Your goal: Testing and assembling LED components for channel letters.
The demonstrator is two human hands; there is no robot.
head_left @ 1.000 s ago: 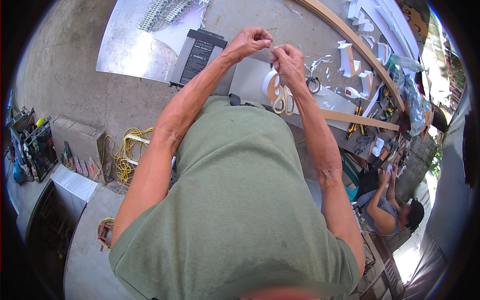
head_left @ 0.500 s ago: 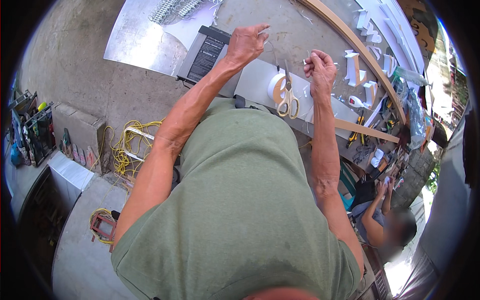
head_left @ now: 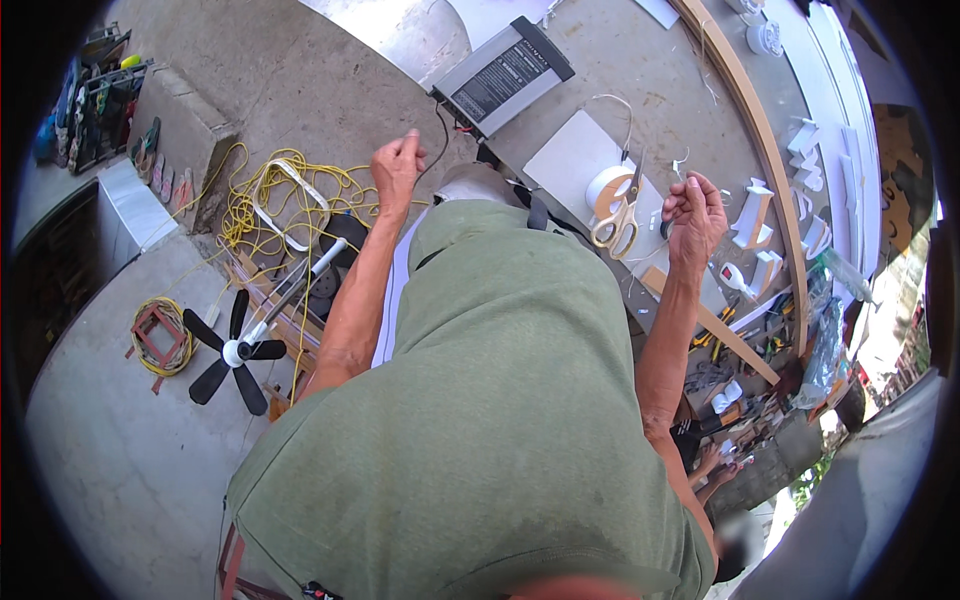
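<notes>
Concrete floor [head_left: 130,480] underfoot, grey, littered at left with yellow cable coil [head_left: 268,200] and black-bladed fan [head_left: 232,352] on its side. Green shirt [head_left: 480,430] filling the lower middle of the view. Curved wooden strip [head_left: 752,130] arcing along the right, white letter shapes [head_left: 752,215] beside it. Grey power-supply box [head_left: 500,75] at top, dark leads trailing toward the body. White board [head_left: 572,160] below it, carrying tape roll [head_left: 606,188] and yellow-handled scissors [head_left: 620,222], touching one another. Left hand [head_left: 397,168] raised well left of the board, fingers pressed together in a loose fist, apparently pinching a thin wire end [head_left: 412,133] at the thumb; too fine to confirm. Right hand [head_left: 694,212] raised just right of the scissors, fingers curled shut, pinching the other end, a pale strand [head_left: 680,160] showing above the knuckles. Hands well apart, wire between them barely visible against the floor. Judgement: a length being pulled taut for measuring or straightening. Best done with even tension, both pinches firm near the ends, strand clear of the scissors' blades and the box leads, no jerk likely to kink or snap it.
</notes>
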